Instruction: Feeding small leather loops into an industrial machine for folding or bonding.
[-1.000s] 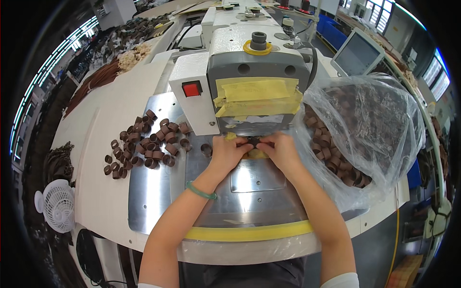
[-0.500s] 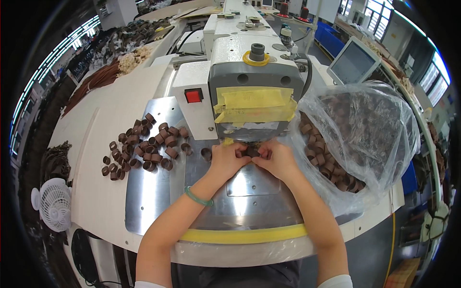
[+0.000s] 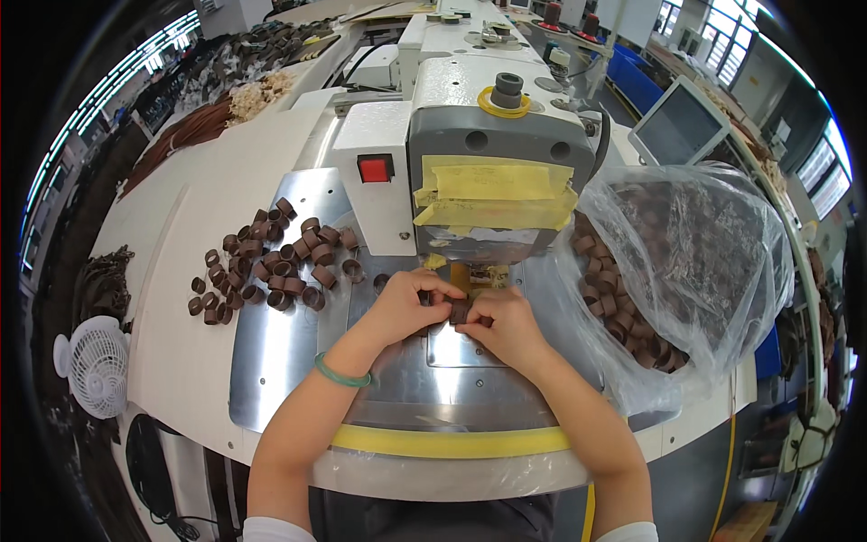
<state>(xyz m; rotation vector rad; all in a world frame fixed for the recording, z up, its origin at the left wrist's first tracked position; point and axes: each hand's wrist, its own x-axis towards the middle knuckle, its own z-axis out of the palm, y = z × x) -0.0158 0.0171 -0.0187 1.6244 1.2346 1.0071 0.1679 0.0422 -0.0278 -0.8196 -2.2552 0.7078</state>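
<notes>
A small dark brown band loop [image 3: 460, 311] is pinched between the fingers of both my hands, just in front of the sewing machine head [image 3: 492, 135]. My left hand [image 3: 411, 305], closed, grips it from the left; my right hand [image 3: 506, 321], also closed, holds it from the right. Another brown loop [image 3: 382, 283] lies beside my left hand, partly covered. Behind my fingers the yellowish work area [image 3: 470, 276] under the machine head shows. The metal plate [image 3: 452, 397] lies below both hands.
A loose pile of brown loops [image 3: 280, 262] lies to the left. On the right, a clear plastic bag [image 3: 722, 271] holds many more. A white fan [image 3: 97, 366] stands at the table's left edge. Yellow tape [image 3: 452, 443] runs along the front edge; a screen [image 3: 679, 122] stands behind the bag.
Both hands have drawn back from under the machine head, toward me and slightly left, with the brown loop. The area under the head now shows. The whole view has shifted slightly.
</notes>
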